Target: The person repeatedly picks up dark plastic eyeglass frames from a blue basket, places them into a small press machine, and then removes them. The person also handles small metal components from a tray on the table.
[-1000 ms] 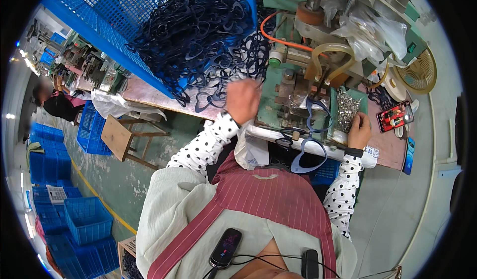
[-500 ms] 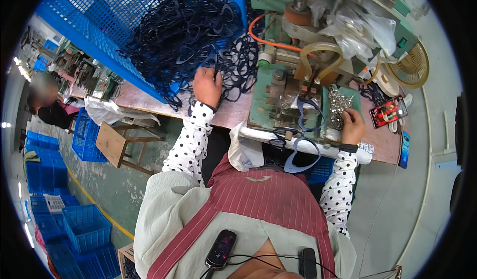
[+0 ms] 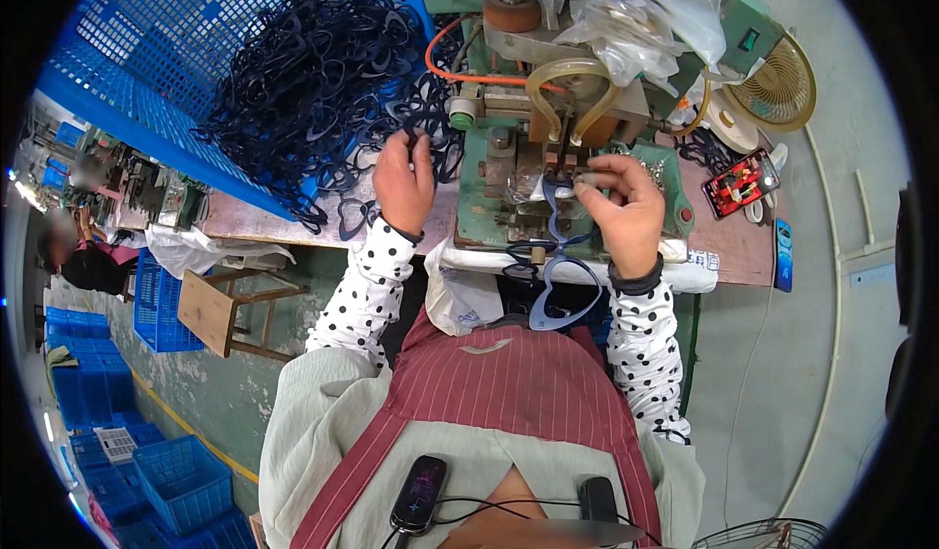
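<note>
The right hand (image 3: 631, 219) is at the press (image 3: 592, 127), palm down, thumb and forefinger close together beside the die; whether a small part is pinched between them cannot be told. The left hand (image 3: 403, 185) is at the near edge of the heap (image 3: 313, 89), thumb and forefinger raised against dark straps; whether they pinch one cannot be told.

The blue strap (image 3: 559, 246) has its upper end at the die, just beside the right fingertips. Its lower loop hangs over the front edge of the tabletop (image 3: 249, 219), in front of the apron (image 3: 509, 388). A tan tube (image 3: 534, 85) arches over the die. Metal parts (image 3: 653, 170) lie behind the right hand.

The heap consists of dark looped straps, spilling from a tilted blue crate (image 3: 147, 133) onto the tabletop. An orange hose (image 3: 435, 65) runs between crate and press. Clear plastic bags (image 3: 636, 36) lie over the upper press.

At the right end of the tabletop: a phone (image 3: 741, 184) with a lit screen and, farther out, a fan (image 3: 778, 82). To the left: a wooden stool (image 3: 207, 312) on the floor and, farther back, a seated co-worker (image 3: 93, 265).
</note>
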Available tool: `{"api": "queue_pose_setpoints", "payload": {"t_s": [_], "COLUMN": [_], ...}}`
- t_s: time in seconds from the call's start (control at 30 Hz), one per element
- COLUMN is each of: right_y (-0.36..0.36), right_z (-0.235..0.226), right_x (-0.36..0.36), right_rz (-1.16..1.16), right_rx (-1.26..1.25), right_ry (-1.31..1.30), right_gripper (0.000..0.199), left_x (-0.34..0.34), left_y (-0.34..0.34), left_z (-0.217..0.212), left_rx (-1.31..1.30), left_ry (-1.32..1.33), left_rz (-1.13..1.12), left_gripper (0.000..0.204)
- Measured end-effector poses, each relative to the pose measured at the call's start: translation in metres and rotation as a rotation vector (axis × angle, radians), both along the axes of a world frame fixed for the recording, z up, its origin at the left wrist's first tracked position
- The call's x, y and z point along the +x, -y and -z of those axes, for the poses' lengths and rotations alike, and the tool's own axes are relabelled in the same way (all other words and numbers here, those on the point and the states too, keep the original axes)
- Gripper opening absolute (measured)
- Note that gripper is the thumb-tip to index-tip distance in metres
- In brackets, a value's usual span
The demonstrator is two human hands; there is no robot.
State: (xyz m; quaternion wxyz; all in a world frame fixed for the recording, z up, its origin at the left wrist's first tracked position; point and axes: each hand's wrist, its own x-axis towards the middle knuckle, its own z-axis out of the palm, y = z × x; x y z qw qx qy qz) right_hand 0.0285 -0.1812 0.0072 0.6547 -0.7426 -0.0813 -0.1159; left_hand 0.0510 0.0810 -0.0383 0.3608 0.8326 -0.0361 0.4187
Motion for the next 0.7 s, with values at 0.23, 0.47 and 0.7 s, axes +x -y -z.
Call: {"api": "queue_pose_setpoints", "payload": {"t_s": [0.23, 0.47, 0.7], "right_y": [-0.014, -0.019, 0.07], "right_z": [-0.006, 0.001, 0.068], "right_x": [0.009, 0.012, 0.051], "right_rz": [0.019, 0.006, 0.607], "right_rx": [-0.009, 0.101, -0.595], "right_ry": [-0.083, -0.057, 0.222], "right_gripper": [0.039, 0.05, 0.038], "left_x": [-0.017, -0.038, -0.037], "left_y": [0.025, 0.057, 0.084], "left_z": [-0.027, -0.033, -0.021], "left_rx": [0.312, 0.406, 0.432], "left_ry": [0.351, 0.403, 0.368], "left_rz": [0.363, 0.684, 0.941], "left_gripper": [0.024, 0.039, 0.039]}}
